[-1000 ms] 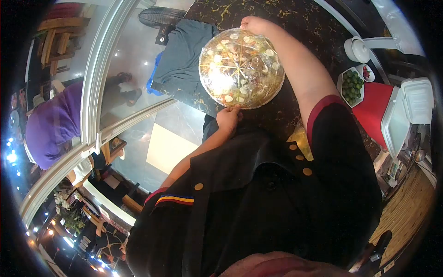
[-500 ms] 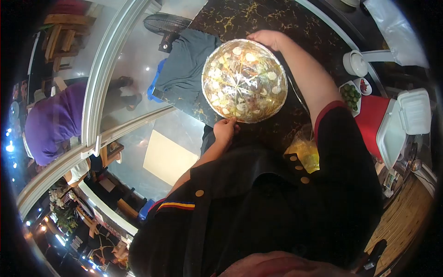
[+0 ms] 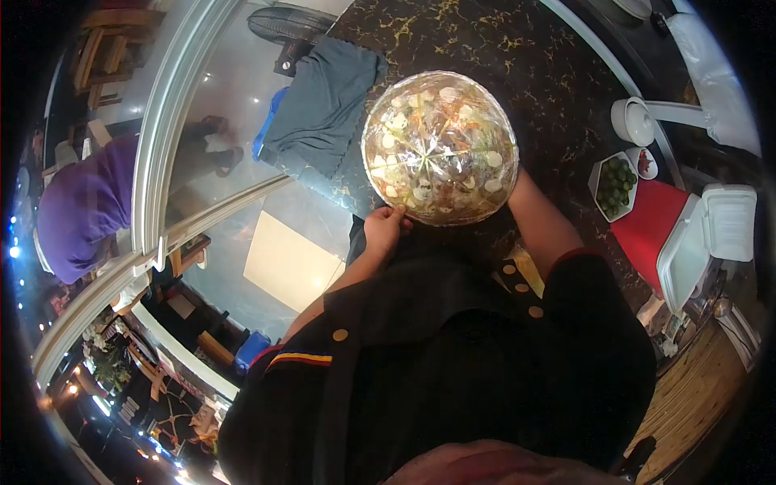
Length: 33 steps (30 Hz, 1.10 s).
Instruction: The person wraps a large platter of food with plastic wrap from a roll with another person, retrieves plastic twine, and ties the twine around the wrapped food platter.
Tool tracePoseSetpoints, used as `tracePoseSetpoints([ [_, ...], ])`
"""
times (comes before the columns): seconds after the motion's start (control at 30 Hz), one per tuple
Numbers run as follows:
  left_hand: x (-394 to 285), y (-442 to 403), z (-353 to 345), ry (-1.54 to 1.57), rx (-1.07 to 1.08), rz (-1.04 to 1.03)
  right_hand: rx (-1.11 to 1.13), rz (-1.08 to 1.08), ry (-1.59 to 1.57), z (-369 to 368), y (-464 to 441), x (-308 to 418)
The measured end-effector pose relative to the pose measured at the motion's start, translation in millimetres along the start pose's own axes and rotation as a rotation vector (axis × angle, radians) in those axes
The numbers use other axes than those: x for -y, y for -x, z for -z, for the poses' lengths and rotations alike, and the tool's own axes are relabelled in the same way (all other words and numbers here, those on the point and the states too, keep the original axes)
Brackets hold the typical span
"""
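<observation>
A round platter of food (image 3: 440, 149), covered in clear shiny plastic wrap, is in front of my body above the dark counter. Pale round slices and orange and green pieces show through the wrap. My left hand (image 3: 385, 229) grips its lower left rim, with the thumb on the edge. At the right edge, my right hand (image 3: 525, 187) holds the platter from the side or underneath; its fingers are hidden behind it. A dark grey cloth (image 3: 327, 113) lies on the counter just left of the platter.
Right are a dish of green fruits (image 3: 616, 187), a small bowl of red pieces (image 3: 646, 164), white bowls (image 3: 632, 121), a red box (image 3: 653, 226) and an open foam container (image 3: 727, 222). A fan (image 3: 287, 32) and window frame (image 3: 153, 145) stand left; beyond is a person in purple (image 3: 89, 206).
My right hand has moved from the platter's far rim to its right edge. The platter has shifted slightly right and turned a little. My left hand stays at the near left rim.
</observation>
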<state>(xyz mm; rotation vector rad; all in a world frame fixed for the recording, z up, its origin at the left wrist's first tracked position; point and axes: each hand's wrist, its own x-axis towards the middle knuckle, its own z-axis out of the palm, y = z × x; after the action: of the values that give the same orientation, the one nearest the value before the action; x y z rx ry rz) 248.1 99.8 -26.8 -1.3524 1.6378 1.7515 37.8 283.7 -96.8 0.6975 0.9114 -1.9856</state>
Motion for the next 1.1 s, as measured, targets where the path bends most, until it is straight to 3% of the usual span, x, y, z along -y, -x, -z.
tracePoseSetpoints([
  [0.27,7.2,-1.0,3.5,0.009,0.12,-0.062,-0.021,0.038,-0.055,7.7,4.4,-8.3],
  [0.33,22.0,-12.6,4.0,0.282,0.219,-0.036,-0.024,0.046,-0.06,7.0,4.1,-9.2],
  [0.43,-10.9,-5.0,-1.8,0.469,0.185,-0.093,-0.038,0.06,-0.074,7.2,5.4,-10.1],
  [0.57,-48.3,10.9,-1.0,0.496,0.296,-0.129,-0.061,0.064,-0.125,1.8,9.9,-16.1],
  [0.77,-76.8,20.3,-24.3,0.363,0.363,-0.233,-0.297,-0.1,-0.376,-46.7,42.5,-106.3],
  [0.87,-58.2,5.9,-31.4,0.342,0.332,-0.133,-0.353,-0.133,-0.427,-40.2,56.1,-144.0],
  [0.93,-44.6,-5.5,-28.5,0.256,0.317,-0.069,-0.219,-0.023,0.008,-28.9,67.7,-157.1],
  [1.0,-40.7,-13.5,-22.3,-0.204,0.272,-0.238,-0.156,0.037,0.273,-33.2,89.7,-160.8],
  [1.03,-37.2,-21.7,-20.0,-0.228,0.287,-0.23,-0.13,0.051,0.404,-39.5,102.0,-159.0],
  [1.1,-31.4,-31.8,-12.4,-0.412,0.352,-0.248,-0.223,0.128,0.529,-55.4,111.5,-163.6],
])
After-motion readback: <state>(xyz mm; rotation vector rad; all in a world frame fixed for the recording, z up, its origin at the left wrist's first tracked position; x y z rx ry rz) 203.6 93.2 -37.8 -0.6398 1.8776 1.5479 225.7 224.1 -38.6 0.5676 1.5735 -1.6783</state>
